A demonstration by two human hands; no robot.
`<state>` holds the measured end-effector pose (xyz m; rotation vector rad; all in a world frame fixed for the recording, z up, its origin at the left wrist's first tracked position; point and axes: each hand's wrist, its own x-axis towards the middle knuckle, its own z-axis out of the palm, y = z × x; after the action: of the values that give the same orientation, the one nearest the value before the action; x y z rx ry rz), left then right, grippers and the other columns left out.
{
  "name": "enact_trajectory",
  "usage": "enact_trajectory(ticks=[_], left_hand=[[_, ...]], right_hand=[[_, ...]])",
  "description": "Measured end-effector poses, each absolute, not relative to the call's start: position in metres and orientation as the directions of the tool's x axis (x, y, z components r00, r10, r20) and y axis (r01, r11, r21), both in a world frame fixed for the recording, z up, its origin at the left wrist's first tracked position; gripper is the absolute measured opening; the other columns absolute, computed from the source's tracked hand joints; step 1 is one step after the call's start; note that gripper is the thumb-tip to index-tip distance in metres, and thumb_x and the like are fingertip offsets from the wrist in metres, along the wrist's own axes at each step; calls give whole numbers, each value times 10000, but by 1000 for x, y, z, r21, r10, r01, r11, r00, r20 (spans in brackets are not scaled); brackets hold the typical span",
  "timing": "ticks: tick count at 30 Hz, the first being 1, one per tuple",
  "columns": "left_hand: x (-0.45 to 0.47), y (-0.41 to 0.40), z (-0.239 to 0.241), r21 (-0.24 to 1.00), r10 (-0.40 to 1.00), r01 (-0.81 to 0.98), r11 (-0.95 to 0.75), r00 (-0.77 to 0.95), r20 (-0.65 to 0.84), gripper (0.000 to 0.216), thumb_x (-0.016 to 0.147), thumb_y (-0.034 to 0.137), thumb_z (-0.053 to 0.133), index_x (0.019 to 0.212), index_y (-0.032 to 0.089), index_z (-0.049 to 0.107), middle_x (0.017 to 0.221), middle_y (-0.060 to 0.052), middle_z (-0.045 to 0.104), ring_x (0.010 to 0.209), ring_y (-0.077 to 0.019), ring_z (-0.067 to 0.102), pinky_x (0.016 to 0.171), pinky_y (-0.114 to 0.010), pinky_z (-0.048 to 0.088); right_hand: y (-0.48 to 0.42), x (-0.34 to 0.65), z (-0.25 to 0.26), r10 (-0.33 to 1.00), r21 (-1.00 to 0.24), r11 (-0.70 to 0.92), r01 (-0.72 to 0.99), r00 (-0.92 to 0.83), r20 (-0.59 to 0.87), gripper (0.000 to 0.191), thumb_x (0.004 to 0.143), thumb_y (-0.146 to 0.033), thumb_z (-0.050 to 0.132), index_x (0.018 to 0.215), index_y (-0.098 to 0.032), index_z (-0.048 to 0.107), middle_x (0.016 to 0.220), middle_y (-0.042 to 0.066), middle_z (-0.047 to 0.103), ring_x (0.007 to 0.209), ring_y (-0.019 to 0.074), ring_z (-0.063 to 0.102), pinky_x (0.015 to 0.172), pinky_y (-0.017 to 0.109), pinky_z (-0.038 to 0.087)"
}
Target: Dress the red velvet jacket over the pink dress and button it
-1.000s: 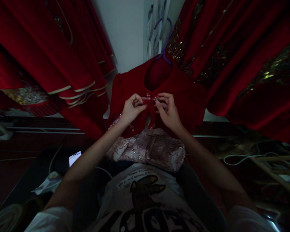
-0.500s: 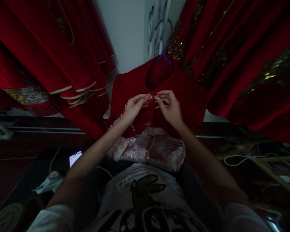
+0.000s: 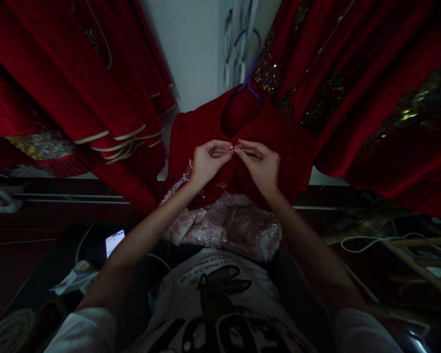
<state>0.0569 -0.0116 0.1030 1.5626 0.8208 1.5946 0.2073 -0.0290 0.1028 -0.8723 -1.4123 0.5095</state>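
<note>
A red jacket (image 3: 198, 132) hangs in front of me on a purple hanger (image 3: 257, 54). At the top of its front opening, just below the neckline, my left hand (image 3: 210, 162) and my right hand (image 3: 261, 164) meet fingertip to fingertip. Both pinch a small beaded clasp (image 3: 237, 146) there; whether its halves are joined I cannot tell. Lower on the front sits another beaded clasp (image 3: 221, 185). Strings of beads (image 3: 180, 182) hang by my left wrist. Under the jacket's hem, a pale shiny brocade fabric (image 3: 224, 225) lies over my lap.
Red garments with gold trim (image 3: 125, 113) hang at the left, and red sequined ones (image 3: 382, 122) at the right. A lit phone (image 3: 114, 241) lies on a dark surface near my left forearm. White cable (image 3: 375, 239) and wooden slats (image 3: 422, 267) are at the right.
My hands have drawn closer together at the clasp, the left moving slightly right. The lower clasp has shifted a little up and left. The hanger has tilted slightly.
</note>
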Motion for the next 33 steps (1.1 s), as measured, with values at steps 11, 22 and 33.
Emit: enact_trajectory(ticks=[11, 22, 33], left_hand=[[58, -7, 97, 835, 834, 24, -550, 55, 548, 169, 721, 168, 732, 888, 146, 722, 870, -51, 766, 744, -126, 716, 768, -278, 610], [54, -5, 102, 761, 773, 136, -634, 143, 618, 135, 758, 196, 715, 884, 159, 749, 879, -47, 771, 746, -130, 721, 745, -266, 607], [56, -1, 94, 773, 783, 134, -620, 179, 596, 191, 843, 211, 631, 1014, 177, 708, 987, -58, 753, 827, -131, 714, 788, -265, 585]], right_hand=[[-24, 207, 95, 781, -798, 585, 144, 167, 602, 306, 763, -308, 754, 1053, -217, 726, 1023, 27, 756, 947, 196, 728, 967, 419, 573], [-22, 214, 95, 809, -818, 569, 86, 117, 576, 327, 722, -301, 782, 1031, -204, 736, 1023, 32, 758, 927, 189, 730, 945, 408, 586], [-20, 214, 79, 770, -752, 615, 238, 22, 637, 464, 864, -311, 605, 1319, -258, 539, 1318, 77, 604, 1147, 184, 629, 996, 379, 535]])
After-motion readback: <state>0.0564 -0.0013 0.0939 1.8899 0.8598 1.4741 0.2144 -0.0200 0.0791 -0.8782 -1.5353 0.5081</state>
